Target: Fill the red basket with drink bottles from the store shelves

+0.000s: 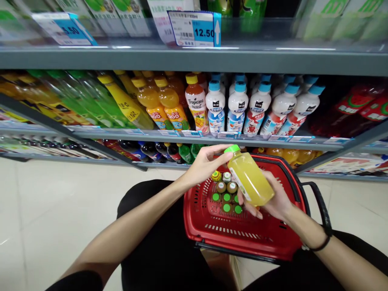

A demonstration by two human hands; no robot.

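Bottle [250, 180], yellow juice, tilted, held above red basket [242, 238]. Right hand [279, 204] wrapped round body; left hand [203, 163] fingertips pinching green cap [232, 149]. Judged: full, moderately heavy, stiff smooth plastic, maybe slippery. Best hold: mid-body.

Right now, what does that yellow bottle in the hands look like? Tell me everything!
The yellow bottle is small and looks like clear plastic, full of cloudy yellow juice. It has a bright green cap on top and a label strip along one side. It is tilted, cap pointing up and left, held above the red basket. The right hand cradles its body from below; the left hand pinches it at the cap.
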